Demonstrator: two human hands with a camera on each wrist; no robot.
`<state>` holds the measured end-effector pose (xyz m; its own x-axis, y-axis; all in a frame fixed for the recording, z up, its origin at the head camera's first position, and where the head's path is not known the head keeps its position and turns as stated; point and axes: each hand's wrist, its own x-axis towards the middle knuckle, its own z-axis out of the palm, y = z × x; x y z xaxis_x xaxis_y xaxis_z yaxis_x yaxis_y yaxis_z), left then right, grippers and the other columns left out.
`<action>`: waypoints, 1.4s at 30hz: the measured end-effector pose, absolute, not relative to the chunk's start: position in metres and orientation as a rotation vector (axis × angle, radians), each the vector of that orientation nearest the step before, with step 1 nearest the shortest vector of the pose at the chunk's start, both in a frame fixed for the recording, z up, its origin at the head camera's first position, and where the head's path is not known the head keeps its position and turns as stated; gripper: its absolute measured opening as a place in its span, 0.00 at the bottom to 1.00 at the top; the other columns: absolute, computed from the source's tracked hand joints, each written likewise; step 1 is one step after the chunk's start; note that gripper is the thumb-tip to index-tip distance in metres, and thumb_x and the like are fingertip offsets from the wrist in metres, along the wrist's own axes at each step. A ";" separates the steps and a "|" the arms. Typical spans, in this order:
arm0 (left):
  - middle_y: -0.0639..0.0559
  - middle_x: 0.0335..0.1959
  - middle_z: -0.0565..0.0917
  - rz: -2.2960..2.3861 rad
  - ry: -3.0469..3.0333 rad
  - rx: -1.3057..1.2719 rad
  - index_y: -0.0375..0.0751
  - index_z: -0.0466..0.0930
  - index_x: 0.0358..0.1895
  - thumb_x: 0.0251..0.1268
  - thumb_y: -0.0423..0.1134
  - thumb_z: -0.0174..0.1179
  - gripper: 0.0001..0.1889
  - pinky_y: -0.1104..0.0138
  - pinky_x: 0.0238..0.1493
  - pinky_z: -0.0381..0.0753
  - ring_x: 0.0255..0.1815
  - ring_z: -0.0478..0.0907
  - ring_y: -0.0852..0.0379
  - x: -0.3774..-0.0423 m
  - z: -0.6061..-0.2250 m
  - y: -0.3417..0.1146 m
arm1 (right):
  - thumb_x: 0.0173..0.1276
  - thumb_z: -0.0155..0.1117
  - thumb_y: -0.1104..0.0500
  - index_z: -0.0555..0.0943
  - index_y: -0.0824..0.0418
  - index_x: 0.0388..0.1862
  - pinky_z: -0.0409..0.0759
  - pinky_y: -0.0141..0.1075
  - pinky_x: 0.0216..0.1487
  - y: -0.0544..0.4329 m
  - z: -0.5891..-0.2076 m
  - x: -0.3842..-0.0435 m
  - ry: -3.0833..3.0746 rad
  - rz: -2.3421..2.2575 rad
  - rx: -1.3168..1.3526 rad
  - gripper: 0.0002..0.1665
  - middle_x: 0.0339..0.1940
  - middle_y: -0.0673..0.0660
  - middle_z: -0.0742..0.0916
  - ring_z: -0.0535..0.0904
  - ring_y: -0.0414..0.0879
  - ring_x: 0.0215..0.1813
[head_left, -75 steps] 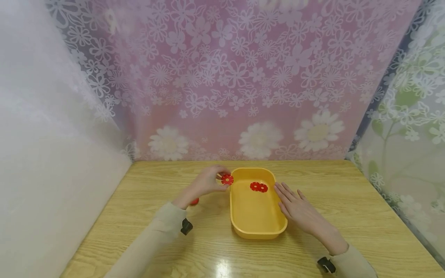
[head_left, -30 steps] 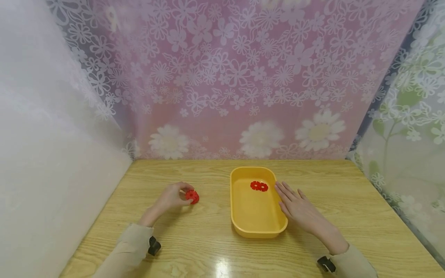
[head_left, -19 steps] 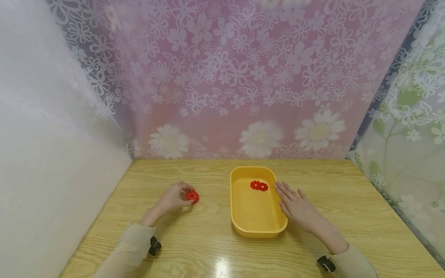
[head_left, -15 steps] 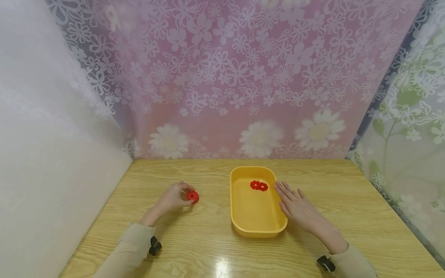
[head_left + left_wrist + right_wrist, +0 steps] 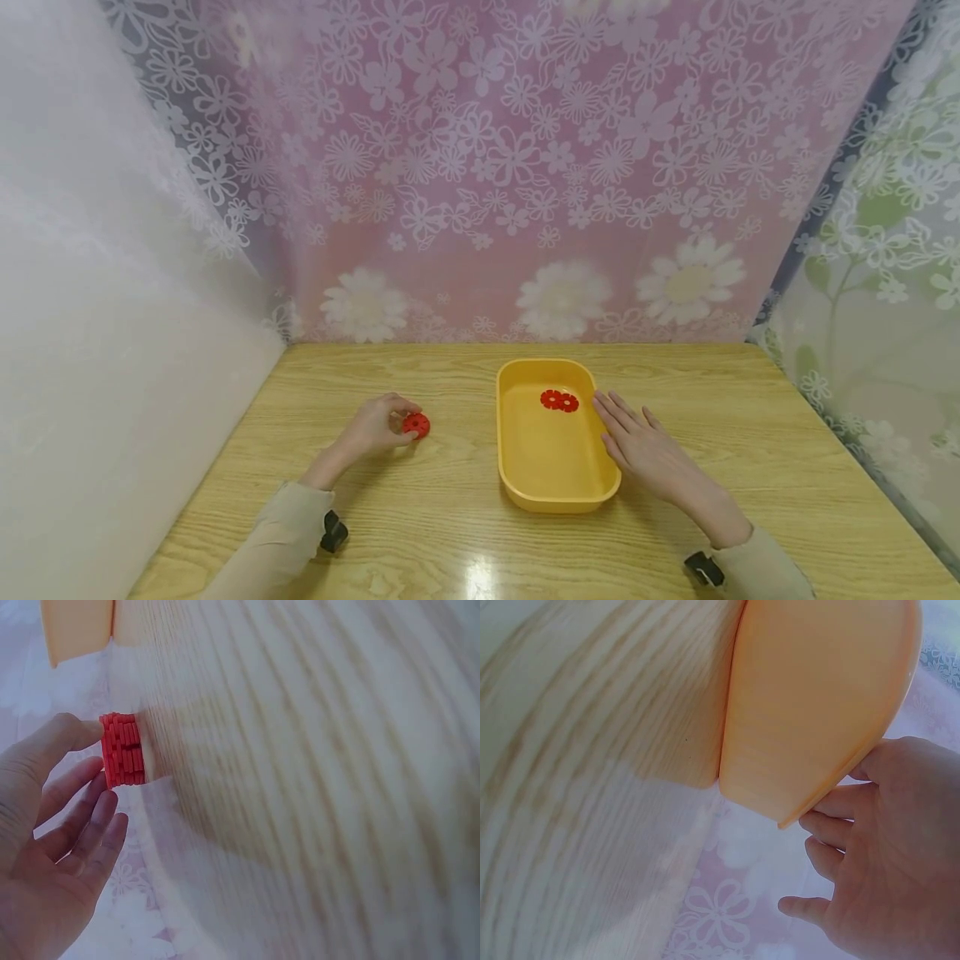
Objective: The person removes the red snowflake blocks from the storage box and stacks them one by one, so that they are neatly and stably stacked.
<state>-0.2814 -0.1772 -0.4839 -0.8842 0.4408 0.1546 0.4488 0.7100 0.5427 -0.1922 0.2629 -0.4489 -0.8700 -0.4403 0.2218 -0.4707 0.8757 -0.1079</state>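
Note:
My left hand point(image 5: 372, 425) is at a short stack of red notched discs point(image 5: 417, 425) on the table, left of the tub. In the left wrist view, thumb and forefinger pinch the top edge of the stack point(image 5: 124, 750), while the other fingers spread beside it. The stack shows several thin layers and stands on the wood. My right hand point(image 5: 645, 450) lies with straight fingers against the right rim of a yellow tub point(image 5: 555, 505). In the right wrist view its fingertips touch the tub's rim point(image 5: 832, 784). Two red discs point(image 5: 559, 402) overlap on the tub floor near the far end.
The wooden table point(image 5: 420, 533) carries the tub near its middle. Behind it hangs a pink flowered curtain point(image 5: 480, 208), with a pale sheet point(image 5: 112, 292) on the left and a floral one point(image 5: 877, 308) on the right.
My left hand has moved from the tub's left rim, where it held a red disc, leftward and down to the stack. The right hand has stayed at the tub.

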 end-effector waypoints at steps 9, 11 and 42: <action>0.41 0.55 0.84 -1.128 -2.795 -0.713 0.36 0.83 0.60 0.69 0.35 0.66 0.18 0.53 0.54 0.85 0.54 0.82 0.43 -0.282 -0.483 -0.180 | 0.80 0.53 0.54 0.64 0.67 0.78 0.61 0.68 0.72 0.263 -0.449 -0.192 -2.860 0.229 0.702 0.33 0.79 0.64 0.67 0.61 0.61 0.78; 0.40 0.56 0.84 -1.193 -2.748 -0.691 0.36 0.82 0.60 0.71 0.34 0.64 0.17 0.53 0.54 0.85 0.54 0.82 0.44 -0.283 -0.481 -0.179 | 0.80 0.53 0.55 0.64 0.67 0.77 0.62 0.68 0.71 0.264 -0.451 -0.193 -2.837 0.232 0.709 0.33 0.78 0.64 0.68 0.62 0.61 0.78; 0.41 0.60 0.83 -1.371 -2.556 -1.047 0.36 0.79 0.64 0.69 0.35 0.66 0.22 0.49 0.60 0.82 0.59 0.80 0.39 -0.319 -0.436 -0.041 | 0.80 0.53 0.55 0.64 0.67 0.78 0.63 0.67 0.71 0.266 -0.452 -0.193 -2.850 0.169 0.720 0.33 0.79 0.64 0.67 0.61 0.61 0.78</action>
<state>-0.3192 -0.0405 -0.4360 -0.7681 0.5365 0.3496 0.5880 0.3748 0.7168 -0.1935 0.2660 -0.4518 -0.8621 -0.4577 0.2174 -0.4802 0.8750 -0.0621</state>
